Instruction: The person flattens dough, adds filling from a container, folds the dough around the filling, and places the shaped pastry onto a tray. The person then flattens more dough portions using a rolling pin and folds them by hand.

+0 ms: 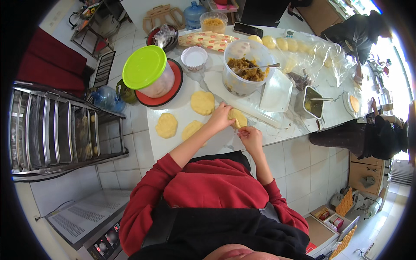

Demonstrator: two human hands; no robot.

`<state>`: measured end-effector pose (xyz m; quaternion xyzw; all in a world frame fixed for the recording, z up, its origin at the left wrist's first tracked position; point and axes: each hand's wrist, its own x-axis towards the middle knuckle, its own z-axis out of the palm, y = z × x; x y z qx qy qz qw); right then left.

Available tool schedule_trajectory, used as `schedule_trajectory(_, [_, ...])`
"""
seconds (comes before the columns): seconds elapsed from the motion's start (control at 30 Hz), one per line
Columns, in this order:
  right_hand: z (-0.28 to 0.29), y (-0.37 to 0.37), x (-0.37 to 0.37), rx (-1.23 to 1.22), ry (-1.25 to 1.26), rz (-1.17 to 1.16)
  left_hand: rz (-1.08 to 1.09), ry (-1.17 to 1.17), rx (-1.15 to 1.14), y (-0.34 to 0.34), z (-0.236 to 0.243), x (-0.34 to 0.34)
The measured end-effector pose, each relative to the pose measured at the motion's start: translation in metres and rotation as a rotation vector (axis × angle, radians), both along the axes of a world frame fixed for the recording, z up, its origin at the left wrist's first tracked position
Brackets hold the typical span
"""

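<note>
A piece of yellow dough (239, 116), which looks folded over, is at the near edge of the white table. My left hand (221, 118) grips its left side, fingers closed on it. At its lower edge my right hand (251, 137) is closed in a pinch on the dough. Flat dough rounds lie to the left: one (203, 102) behind my left hand, another (167, 125) farther left, and a third (191, 129) partly hidden by my left forearm. Beyond my hands stands a clear tub (232, 83) of brown filling with a spoon (264, 66) in it.
A green-lidded container (145, 67) sits on a red round stand (177, 89). Paper cups (194, 58), a metal container (310, 103) and a white tray (277, 93) are on the table. Dough balls (281, 44) lie partly under plastic. People stand at the right; a tray rack (56, 130) is left.
</note>
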<state>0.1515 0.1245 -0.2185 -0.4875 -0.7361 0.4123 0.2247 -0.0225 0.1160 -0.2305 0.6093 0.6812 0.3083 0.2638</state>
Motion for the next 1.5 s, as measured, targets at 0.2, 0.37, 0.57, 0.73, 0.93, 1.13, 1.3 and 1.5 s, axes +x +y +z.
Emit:
schedule_trajectory(0.2, [-0.001,-0.012,-0.013,0.202,-0.048,-0.159,0.008,-0.021,-0.005,0.0,-0.006,-0.003])
schedule_trajectory(0.37, [-0.003,-0.012,-0.016,0.27,-0.066,-0.217,0.005,-0.056,-0.002,0.0,-0.007,-0.004])
schedule_trajectory(0.57, [-0.009,-0.005,-0.018,0.281,-0.023,-0.266,0.008,-0.064,0.024,0.0,-0.01,-0.006])
schedule_trajectory(0.73, [-0.003,0.001,-0.017,0.232,-0.01,-0.251,0.016,-0.065,0.048,0.0,-0.011,-0.006])
schedule_trajectory(0.93, [-0.004,0.011,-0.009,0.034,-0.024,-0.226,0.028,-0.084,0.078,-0.001,-0.013,-0.005])
schedule_trajectory(1.13, [-0.011,0.021,-0.001,-0.119,0.085,-0.138,0.024,-0.108,0.007,-0.003,-0.008,-0.005])
schedule_trajectory(1.3, [-0.015,0.035,0.019,-0.098,0.13,-0.212,-0.01,-0.062,0.025,-0.005,-0.012,-0.006])
schedule_trajectory(1.5, [0.012,0.043,0.034,0.12,-0.355,-0.24,-0.112,-0.035,0.003,-0.008,-0.008,-0.009])
